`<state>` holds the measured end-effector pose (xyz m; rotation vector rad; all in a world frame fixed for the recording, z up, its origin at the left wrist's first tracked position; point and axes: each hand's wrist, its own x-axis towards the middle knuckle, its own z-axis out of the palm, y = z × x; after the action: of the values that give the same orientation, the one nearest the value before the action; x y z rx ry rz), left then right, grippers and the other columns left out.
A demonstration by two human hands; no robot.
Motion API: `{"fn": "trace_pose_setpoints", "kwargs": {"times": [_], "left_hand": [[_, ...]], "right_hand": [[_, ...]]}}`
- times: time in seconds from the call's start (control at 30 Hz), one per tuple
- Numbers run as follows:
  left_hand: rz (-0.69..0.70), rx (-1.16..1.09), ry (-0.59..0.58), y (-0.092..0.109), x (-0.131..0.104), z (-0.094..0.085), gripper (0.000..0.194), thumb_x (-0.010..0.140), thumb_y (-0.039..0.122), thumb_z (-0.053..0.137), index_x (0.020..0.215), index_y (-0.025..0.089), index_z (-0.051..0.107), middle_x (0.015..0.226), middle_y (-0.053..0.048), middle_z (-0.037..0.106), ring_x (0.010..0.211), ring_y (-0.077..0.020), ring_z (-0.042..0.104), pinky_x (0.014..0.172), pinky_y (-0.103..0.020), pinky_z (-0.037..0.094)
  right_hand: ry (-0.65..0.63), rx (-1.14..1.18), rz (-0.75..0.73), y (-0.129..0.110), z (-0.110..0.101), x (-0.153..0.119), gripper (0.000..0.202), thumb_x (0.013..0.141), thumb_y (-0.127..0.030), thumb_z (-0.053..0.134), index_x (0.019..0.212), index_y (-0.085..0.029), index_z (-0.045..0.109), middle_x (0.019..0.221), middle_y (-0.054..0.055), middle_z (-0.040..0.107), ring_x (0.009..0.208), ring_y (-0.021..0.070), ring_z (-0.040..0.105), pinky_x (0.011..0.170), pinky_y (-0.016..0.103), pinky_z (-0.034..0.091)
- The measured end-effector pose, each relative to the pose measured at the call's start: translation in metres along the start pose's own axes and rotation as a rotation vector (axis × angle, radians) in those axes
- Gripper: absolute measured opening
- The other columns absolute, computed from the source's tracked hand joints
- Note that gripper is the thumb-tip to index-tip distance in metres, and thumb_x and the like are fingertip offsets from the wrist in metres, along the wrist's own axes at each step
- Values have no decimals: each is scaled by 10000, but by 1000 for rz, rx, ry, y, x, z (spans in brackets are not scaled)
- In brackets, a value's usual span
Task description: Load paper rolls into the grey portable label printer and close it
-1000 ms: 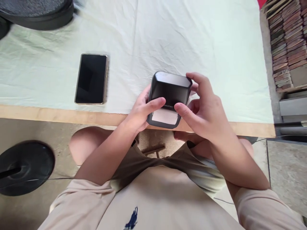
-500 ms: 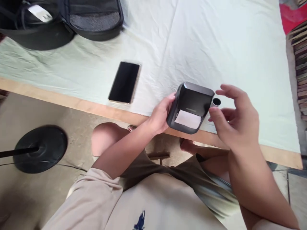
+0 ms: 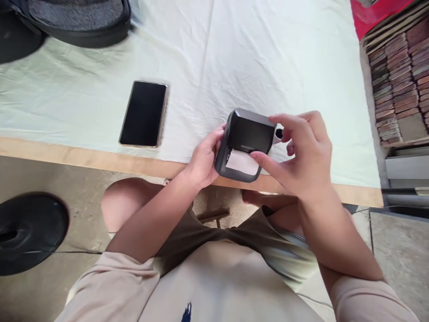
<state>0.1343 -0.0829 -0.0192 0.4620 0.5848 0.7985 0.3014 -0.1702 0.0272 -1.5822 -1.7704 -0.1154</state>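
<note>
Small black printer (image 3: 247, 142) w/ white paper sticking out sits at the table (image 3: 268, 67) edge. Left hand (image 3: 204, 158) grips its left side, right hand (image 3: 301, 152) pinches its right side w/ thumb & fingers. Behind it, prob 1 paper roll (image 3: 278, 134). Phone (image 3: 144, 113) lies to the left

printer (image 3: 246, 143) at counter (image 3: 100, 158) near edge, between left hand (image 3: 204, 158) and right hand (image 3: 301, 154); paper (image 3: 241, 162) on its near side; roll (image 3: 278, 133) just behind right; phone (image 3: 144, 114) well left; bag (image 3: 77, 18) far back left
</note>
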Motion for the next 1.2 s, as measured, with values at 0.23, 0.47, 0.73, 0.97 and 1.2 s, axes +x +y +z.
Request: {"fn": "trace_pose_setpoints", "kwargs": {"times": [0.23, 0.47, 0.73, 0.97, 1.2], "left_hand": [[-17, -116, 38, 2, 0, 5, 304, 1073, 161, 540, 822, 146, 711, 755, 19, 740, 702, -98, 690, 732, -204, 559], [-45, -26, -67, 3, 0, 0, 262, 888, 452, 752, 887, 202, 671, 812, -41, 756, 957, -307, 810, 832, -374, 648], [-5, 163, -126, -2, -5, -5, 426, 805, 363, 878, 1145, 198, 682, 891, 11, 733, 806, -179, 733, 717, -261, 560], [15, 139, -144, 2, -2, -3, 363, 837, 411, 844, 1068, 189, 674, 1005, -70, 799, 1124, -344, 816, 899, -396, 674], [35, 187, -113, 5, -4, 1, 208, 892, 363, 752, 991, 190, 691, 990, -84, 787, 1235, -367, 792, 1016, -445, 687]], "right_hand": [[270, 58, 110, -13, 3, 28, 208, 1109, -428, 606, 998, -251, 613, 845, -9, 658, 636, 128, 669, 533, 295, 437], [-259, -217, 85, -11, -4, 33, 129, 931, -211, 728, 1042, -260, 773, 812, -17, 787, 567, 153, 596, 570, 315, 359], [-495, -361, 144, -17, -8, 44, 379, 799, -218, 804, 1174, -270, 820, 824, 49, 814, 584, 205, 595, 591, 353, 349], [129, 584, 365, 44, -58, -7, 348, 957, -427, 772, 1294, -383, 693, 1048, 19, 838, 544, 141, 594, 386, 277, 301], [75, 293, 407, 110, -11, -45, 382, 921, -527, 804, 1195, -320, 637, 1096, 55, 739, 964, 256, 773, 817, 445, 672]]}}
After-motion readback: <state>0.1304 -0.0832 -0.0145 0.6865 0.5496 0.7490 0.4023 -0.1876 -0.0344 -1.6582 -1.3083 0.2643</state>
